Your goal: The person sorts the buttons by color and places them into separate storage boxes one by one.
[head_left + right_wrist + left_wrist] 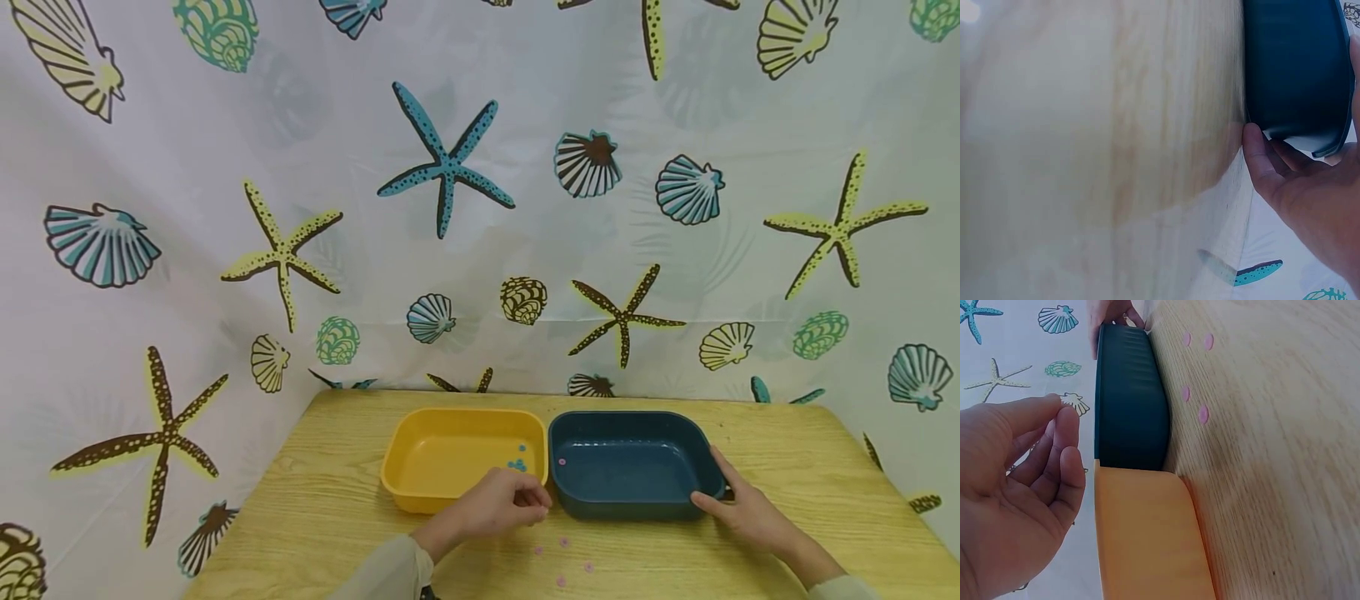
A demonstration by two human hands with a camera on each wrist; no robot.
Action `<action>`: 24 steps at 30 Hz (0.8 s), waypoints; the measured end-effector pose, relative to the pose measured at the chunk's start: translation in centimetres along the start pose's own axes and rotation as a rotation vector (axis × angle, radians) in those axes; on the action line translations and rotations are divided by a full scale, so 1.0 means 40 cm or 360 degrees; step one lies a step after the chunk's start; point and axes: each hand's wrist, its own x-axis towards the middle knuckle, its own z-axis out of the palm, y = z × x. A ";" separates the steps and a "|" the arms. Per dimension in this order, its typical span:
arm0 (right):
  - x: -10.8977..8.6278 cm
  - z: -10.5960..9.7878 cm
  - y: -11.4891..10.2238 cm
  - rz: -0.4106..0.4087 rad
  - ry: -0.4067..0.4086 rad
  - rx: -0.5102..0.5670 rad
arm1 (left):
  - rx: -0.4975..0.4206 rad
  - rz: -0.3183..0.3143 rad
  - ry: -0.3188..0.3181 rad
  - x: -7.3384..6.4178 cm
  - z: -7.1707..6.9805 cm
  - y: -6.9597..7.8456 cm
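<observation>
My left hand (504, 504) is raised by the front right corner of a yellow tray (420, 503). In the left wrist view its thumb and index fingertips meet; I cannot tell whether a small piece is between them. The right hand (750, 510) grips the right end of a dark blue tray (630, 510), thumb at the front corner and fingers along the side. One small pink piece (562, 462) lies inside the blue tray. Several more pink pieces (1204, 414) lie on the table before the trays. Small blue pieces (517, 464) sit in the yellow tray's right part.
Both trays stand side by side on a wooden table (322, 500), toward its back edge. A white curtain (510, 242) printed with shells and starfish hangs behind the table and along both sides.
</observation>
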 end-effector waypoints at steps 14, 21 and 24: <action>0.001 0.001 0.004 -0.0002 0.0002 0.0024 | -0.0064 -0.0089 0.0085 0.047 0.015 0.011; 0.002 0.002 0.003 0.0004 -0.0008 0.0031 | -0.0022 -0.0038 0.0114 0.077 0.017 0.018; 0.002 0.002 0.003 0.0007 -0.0009 0.0038 | -0.0049 -0.0039 0.0100 0.086 0.017 0.021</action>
